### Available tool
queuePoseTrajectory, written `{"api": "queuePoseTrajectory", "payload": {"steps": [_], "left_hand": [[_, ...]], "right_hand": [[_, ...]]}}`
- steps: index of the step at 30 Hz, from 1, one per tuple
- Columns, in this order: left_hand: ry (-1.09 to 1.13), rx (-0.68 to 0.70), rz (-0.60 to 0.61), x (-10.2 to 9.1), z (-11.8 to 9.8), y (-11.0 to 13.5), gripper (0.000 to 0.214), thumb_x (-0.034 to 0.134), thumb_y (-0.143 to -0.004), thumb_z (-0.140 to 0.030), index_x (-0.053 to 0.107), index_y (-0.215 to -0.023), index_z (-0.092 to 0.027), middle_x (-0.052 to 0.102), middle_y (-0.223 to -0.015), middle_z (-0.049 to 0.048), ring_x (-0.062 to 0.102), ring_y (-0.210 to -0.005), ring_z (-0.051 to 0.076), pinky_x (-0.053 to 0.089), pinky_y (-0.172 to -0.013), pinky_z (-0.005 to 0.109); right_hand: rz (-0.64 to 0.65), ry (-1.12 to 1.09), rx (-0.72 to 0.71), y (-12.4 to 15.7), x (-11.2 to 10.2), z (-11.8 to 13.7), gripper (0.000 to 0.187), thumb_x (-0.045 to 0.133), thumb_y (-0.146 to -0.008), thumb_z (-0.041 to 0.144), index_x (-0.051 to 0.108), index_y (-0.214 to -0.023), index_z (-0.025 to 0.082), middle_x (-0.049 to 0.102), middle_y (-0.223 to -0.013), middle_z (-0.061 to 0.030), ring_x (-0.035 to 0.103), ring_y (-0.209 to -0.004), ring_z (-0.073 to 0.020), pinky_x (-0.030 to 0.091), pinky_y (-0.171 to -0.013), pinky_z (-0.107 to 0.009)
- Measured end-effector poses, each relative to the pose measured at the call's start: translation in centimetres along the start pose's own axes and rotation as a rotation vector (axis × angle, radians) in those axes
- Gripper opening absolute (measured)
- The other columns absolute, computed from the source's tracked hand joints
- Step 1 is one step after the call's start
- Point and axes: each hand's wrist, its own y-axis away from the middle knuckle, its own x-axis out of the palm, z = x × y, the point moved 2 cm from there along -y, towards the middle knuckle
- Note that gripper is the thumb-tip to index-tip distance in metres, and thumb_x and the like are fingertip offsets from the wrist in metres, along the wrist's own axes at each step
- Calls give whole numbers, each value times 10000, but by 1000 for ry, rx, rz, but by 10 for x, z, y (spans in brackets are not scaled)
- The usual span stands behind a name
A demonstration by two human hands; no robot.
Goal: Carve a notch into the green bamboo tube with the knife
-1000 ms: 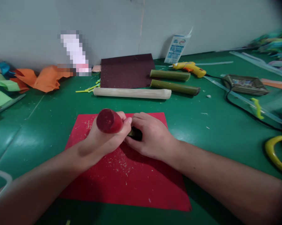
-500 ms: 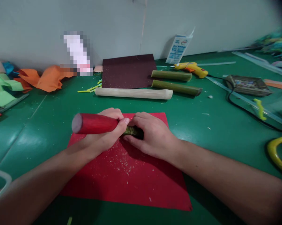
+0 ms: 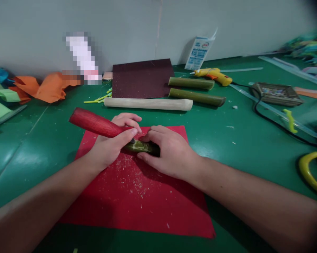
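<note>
In the head view, I'm watching two bare hands working over a flat, rectangular red mat [image 3: 174, 207], which is lying on a glossy green worktop [image 3: 213, 151]. A short, dark-green piece of bamboo [image 3: 138, 147] is sitting above the far half of the red mat, and pale cut lines are showing across its rounded upper face. Fine pale shavings [image 3: 134, 179] are lying scattered over the middle of the mat.

The step in hand looks to be carving those lines. The next stroke would be calling for a firm hold on the bamboo and a steady, shallow push of the tip, with the right thumb well out of its path.

The left hand [image 3: 108, 149] is gripping a tapered red wooden-handled tool [image 3: 95, 123]; its thumb is lying along the handle, while some fingers are curving loosely beyond it. The handle is tilting out over the mat's left edge, and its dark tip is pointing at the bamboo, though I can't tell whether it's biting. The right hand [image 3: 171, 153] is arching low over the mat, its fingers closing around the bamboo's right end, thumb on the near side.
</note>
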Motion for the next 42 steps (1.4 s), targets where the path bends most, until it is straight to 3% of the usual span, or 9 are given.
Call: {"api": "queuePoseTrajectory", "payload": {"steps": [9, 13, 16, 19, 24, 26, 31, 36, 42], "left_hand": [[109, -82, 3, -4, 5, 1, 157, 583, -856, -251, 636, -727, -181, 629, -1107, 46, 571, -1109, 189, 478, -865, 268], [73, -47, -77, -6, -1, 0, 101, 690, -790, -263, 617, -771, -196, 610, -898, 4, 582, -824, 145, 475, -698, 253], [-30, 96, -119, -11, -11, 1, 174, 699, -805, -338, 607, -739, -205, 556, -758, -9, 520, -685, 133, 430, -634, 270], [-142, 182, -62, -16, -22, 5, 253, 615, -872, -408, 624, -708, -216, 584, -704, 0, 517, -635, 137, 412, -599, 281], [-411, 76, 93, -14, -29, 12, 187, 623, -870, -384, 673, -762, -240, 673, -728, -22, 584, -636, 132, 434, -572, 250], [-383, 86, 47, -10, -27, 14, 221, 586, -892, -355, 651, -724, -226, 655, -705, -20, 583, -638, 130, 447, -583, 245], [-88, 134, -253, -5, -16, 16, 289, 502, -911, -259, 576, -637, -206, 544, -565, -18, 476, -510, 112, 407, -503, 251], [-52, -43, -175, 1, -10, 11, 292, 512, -903, -292, 549, -627, -205, 497, -524, -26, 435, -472, 106, 377, -465, 250], [-95, -35, -147, 3, -9, 11, 299, 521, -904, -341, 559, -641, -205, 485, -555, -21, 401, -485, 105, 310, -437, 257]], "right_hand": [[5, -19, 13, 0, 1, 0, 243, 735, -772, 286, 688, -945, 121, 659, -868, -57, 566, -841, -196, 432, -722, -312], [16, -1, 11, 0, 1, 0, 224, 728, -780, 306, 681, -911, 130, 647, -858, -59, 555, -830, -200, 426, -713, -319], [14, 0, 6, 0, 1, -1, 222, 723, -783, 314, 671, -897, 131, 633, -853, -59, 546, -818, -196, 418, -698, -316], [3, -13, -3, 1, 1, -2, 221, 722, -782, 303, 655, -902, 130, 627, -863, -57, 542, -829, -192, 412, -693, -308], [-8, 13, -33, 1, 1, -1, 198, 718, -784, 297, 619, -845, 136, 603, -820, -41, 500, -769, -172, 381, -663, -302], [-8, 20, -30, 2, 2, -1, 195, 714, -787, 298, 617, -837, 137, 601, -814, -42, 496, -764, -172, 377, -661, -302], [-7, -14, -12, 3, 2, 0, 206, 706, -790, 287, 637, -904, 131, 629, -878, -63, 534, -831, -191, 404, -707, -304], [21, -8, -11, 3, 0, 1, 197, 695, -794, 282, 626, -910, 139, 630, -901, -65, 523, -826, -190, 400, -717, -309], [4, 6, -28, 1, 2, 2, 190, 699, -790, 278, 623, -897, 140, 604, -862, -52, 500, -796, -180, 383, -689, -300]]}}
